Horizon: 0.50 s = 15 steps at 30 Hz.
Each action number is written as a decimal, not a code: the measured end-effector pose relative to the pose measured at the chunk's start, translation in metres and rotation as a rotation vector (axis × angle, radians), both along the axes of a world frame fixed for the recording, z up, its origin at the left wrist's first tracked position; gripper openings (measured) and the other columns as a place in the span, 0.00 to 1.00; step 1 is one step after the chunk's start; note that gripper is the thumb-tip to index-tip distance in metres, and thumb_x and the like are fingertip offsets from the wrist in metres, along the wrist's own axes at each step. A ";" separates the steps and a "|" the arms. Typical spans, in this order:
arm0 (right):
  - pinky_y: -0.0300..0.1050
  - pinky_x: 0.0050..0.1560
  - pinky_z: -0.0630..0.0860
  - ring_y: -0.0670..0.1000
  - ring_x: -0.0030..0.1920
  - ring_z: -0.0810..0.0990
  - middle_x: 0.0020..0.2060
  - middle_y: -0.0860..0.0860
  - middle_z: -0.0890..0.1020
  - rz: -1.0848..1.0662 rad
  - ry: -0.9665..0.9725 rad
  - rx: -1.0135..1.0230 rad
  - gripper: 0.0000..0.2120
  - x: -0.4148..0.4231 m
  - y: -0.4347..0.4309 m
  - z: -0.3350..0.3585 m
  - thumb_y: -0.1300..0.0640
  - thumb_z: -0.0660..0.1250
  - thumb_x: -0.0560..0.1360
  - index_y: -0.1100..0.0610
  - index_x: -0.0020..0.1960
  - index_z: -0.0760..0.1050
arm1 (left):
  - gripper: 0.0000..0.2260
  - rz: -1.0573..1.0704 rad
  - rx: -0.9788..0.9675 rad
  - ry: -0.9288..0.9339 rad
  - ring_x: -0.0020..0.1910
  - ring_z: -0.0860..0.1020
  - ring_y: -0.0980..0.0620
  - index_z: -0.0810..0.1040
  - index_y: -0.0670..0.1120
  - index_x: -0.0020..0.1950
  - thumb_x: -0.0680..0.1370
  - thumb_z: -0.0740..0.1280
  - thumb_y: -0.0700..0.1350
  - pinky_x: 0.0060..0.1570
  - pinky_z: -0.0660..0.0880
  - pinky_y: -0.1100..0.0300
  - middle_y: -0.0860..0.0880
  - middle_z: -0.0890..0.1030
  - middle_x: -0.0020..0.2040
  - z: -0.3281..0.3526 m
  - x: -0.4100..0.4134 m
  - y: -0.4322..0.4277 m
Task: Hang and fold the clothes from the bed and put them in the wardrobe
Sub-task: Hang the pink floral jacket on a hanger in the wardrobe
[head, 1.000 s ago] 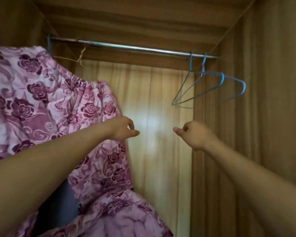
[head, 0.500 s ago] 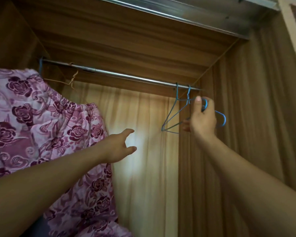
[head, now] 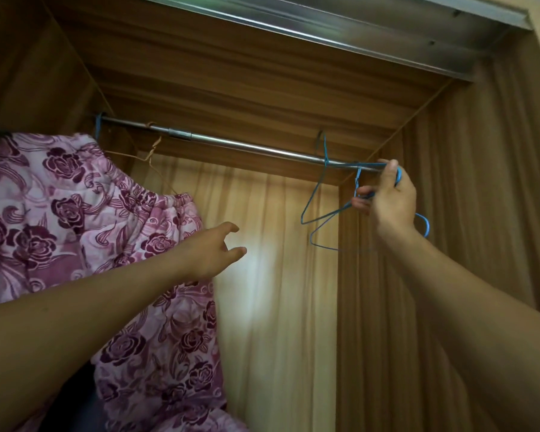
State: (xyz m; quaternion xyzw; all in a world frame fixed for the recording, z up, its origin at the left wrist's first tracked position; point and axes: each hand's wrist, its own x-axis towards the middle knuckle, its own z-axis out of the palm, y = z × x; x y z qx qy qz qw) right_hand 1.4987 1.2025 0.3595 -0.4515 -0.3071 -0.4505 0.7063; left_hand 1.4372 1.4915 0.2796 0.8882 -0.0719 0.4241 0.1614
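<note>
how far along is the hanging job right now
Done: a pink floral garment hangs at the left end of the rail. In hand: the right hand grips the blue wire hangers at the rail's right end; the left hand is open and empty. Left: no clothing is on those hangers yet, and how many clothes remain is out of view.

steel track (head: pixel 340 18) over wood-grain panels (head: pixel 496 198)

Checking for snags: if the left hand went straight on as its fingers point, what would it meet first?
Probably the wardrobe's back panel; the left hand points clear of the floral garment and blue hangers. Depth unclear.
</note>
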 end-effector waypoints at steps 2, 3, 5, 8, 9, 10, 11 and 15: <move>0.53 0.40 0.83 0.56 0.31 0.81 0.32 0.55 0.78 0.001 -0.019 0.008 0.15 -0.002 -0.002 -0.004 0.41 0.52 0.85 0.45 0.55 0.74 | 0.26 -0.011 -0.023 -0.024 0.47 0.81 0.54 0.65 0.50 0.77 0.81 0.63 0.58 0.54 0.77 0.53 0.54 0.81 0.46 0.000 0.001 0.001; 0.50 0.35 0.82 0.55 0.27 0.80 0.30 0.54 0.78 -0.001 -0.036 0.024 0.15 -0.002 -0.002 -0.008 0.41 0.51 0.85 0.45 0.53 0.74 | 0.25 -0.018 -0.042 -0.033 0.47 0.81 0.53 0.66 0.50 0.76 0.81 0.63 0.58 0.53 0.77 0.54 0.54 0.81 0.47 -0.001 0.002 0.002; 0.41 0.25 0.76 0.51 0.22 0.77 0.25 0.51 0.76 0.002 -0.056 0.074 0.19 -0.001 -0.003 -0.017 0.41 0.51 0.85 0.51 0.53 0.75 | 0.25 -0.027 -0.082 -0.041 0.50 0.81 0.51 0.68 0.48 0.75 0.81 0.64 0.58 0.55 0.77 0.53 0.51 0.81 0.51 -0.004 0.004 0.003; 0.34 0.19 0.65 0.49 0.16 0.70 0.20 0.49 0.74 0.096 -0.024 0.120 0.25 0.000 0.001 -0.032 0.40 0.50 0.85 0.59 0.55 0.75 | 0.28 -0.014 -0.122 -0.042 0.63 0.76 0.45 0.67 0.46 0.77 0.81 0.63 0.60 0.66 0.72 0.48 0.44 0.77 0.65 -0.008 0.008 0.006; 0.33 0.20 0.62 0.49 0.15 0.68 0.19 0.50 0.73 0.138 0.000 0.099 0.26 0.002 0.004 -0.038 0.39 0.49 0.85 0.58 0.52 0.75 | 0.31 -0.008 -0.134 -0.020 0.69 0.73 0.44 0.66 0.46 0.78 0.80 0.63 0.62 0.69 0.69 0.47 0.43 0.73 0.71 -0.009 0.009 0.007; 0.32 0.21 0.60 0.49 0.15 0.66 0.19 0.50 0.72 0.183 0.032 0.055 0.26 0.004 0.009 -0.047 0.38 0.49 0.84 0.55 0.49 0.76 | 0.33 -0.012 -0.153 0.022 0.72 0.69 0.44 0.64 0.46 0.79 0.80 0.63 0.64 0.72 0.67 0.47 0.43 0.70 0.75 -0.012 0.010 0.007; 0.31 0.21 0.59 0.49 0.15 0.65 0.19 0.50 0.72 0.239 0.068 -0.002 0.26 0.008 0.015 -0.058 0.37 0.48 0.84 0.54 0.48 0.77 | 0.35 -0.036 -0.194 0.081 0.74 0.68 0.45 0.64 0.46 0.79 0.79 0.62 0.66 0.72 0.66 0.47 0.44 0.68 0.76 -0.016 0.010 0.007; 0.33 0.22 0.60 0.50 0.17 0.65 0.23 0.53 0.74 0.471 0.257 -0.227 0.28 0.036 0.041 -0.116 0.34 0.51 0.82 0.55 0.50 0.77 | 0.24 -0.350 -0.611 0.282 0.47 0.84 0.50 0.77 0.43 0.60 0.80 0.63 0.62 0.47 0.80 0.56 0.43 0.85 0.53 -0.046 0.007 0.013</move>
